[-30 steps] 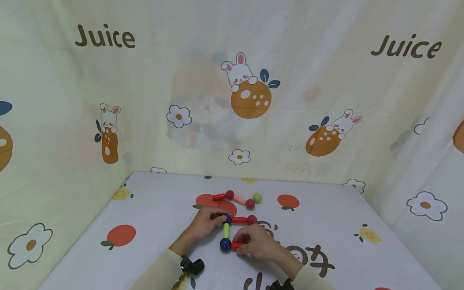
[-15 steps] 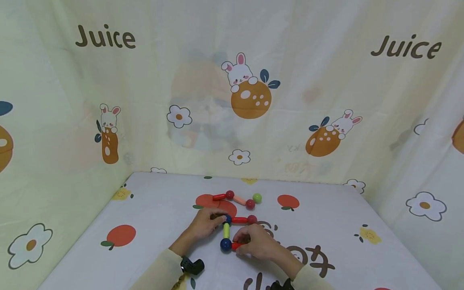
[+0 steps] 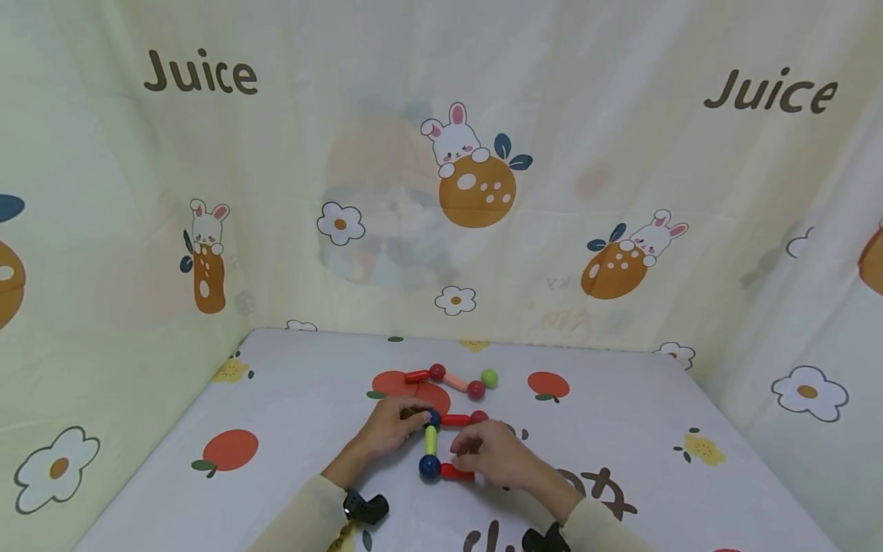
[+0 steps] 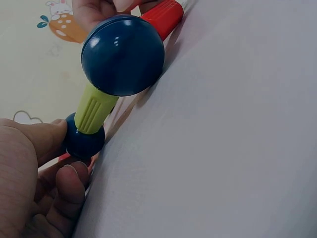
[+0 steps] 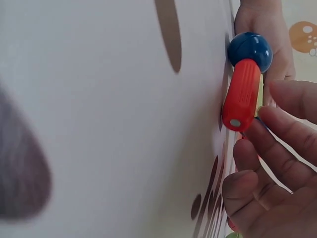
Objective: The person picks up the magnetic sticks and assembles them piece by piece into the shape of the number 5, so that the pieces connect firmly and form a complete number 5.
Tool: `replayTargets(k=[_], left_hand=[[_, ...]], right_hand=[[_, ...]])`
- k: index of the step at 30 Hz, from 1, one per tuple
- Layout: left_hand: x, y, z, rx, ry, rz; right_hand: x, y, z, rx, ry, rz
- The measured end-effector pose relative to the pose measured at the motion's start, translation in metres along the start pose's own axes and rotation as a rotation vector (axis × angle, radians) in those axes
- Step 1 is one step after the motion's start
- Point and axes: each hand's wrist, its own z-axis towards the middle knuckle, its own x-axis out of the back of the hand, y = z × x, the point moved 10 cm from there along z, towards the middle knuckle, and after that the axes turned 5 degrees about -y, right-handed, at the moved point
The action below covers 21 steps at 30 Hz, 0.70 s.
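Note:
In the head view, my left hand point(image 3: 388, 423) pinches the far blue ball point(image 3: 434, 418) between thumb and fingers; the left wrist view shows this blue ball point(image 4: 85, 141) in its grip. A lime-green stick point(image 3: 431, 441) joins it to the near blue ball point(image 3: 430, 467). From the far ball a red stick point(image 3: 455, 420) reaches right to a red ball point(image 3: 479, 417). Another red stick point(image 3: 455, 472) sticks out rightward from the near ball, its metal-tipped end free. My right hand point(image 3: 498, 460) hovers beside that red stick point(image 5: 242, 91), fingers loosely bent and holding nothing.
Farther back on the printed white tablecloth point(image 3: 310, 383) lie a red stick point(image 3: 417, 376), a red ball point(image 3: 438, 372), a pink stick point(image 3: 456, 382), another red ball point(image 3: 477, 390) and a green ball point(image 3: 489, 377). A patterned curtain point(image 3: 386, 153) stands behind the table.
My right hand has let go of the near red stick and drawn slightly right, uncovering more of it. The left hand stays on the far blue ball.

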Motion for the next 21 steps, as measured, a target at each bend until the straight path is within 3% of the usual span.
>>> replayTargets(k=[9, 21], left_hand=[[0.000, -0.002, -0.001, 0.009, 0.000, -0.013], [0.000, 0.002, -0.003, -0.001, 0.003, -0.007]], right_hand=[[0.011, -0.002, 0.001, 0.057, 0.058, -0.061], [0.042, 0.006, -0.002, 0.074, 0.313, -0.127]])
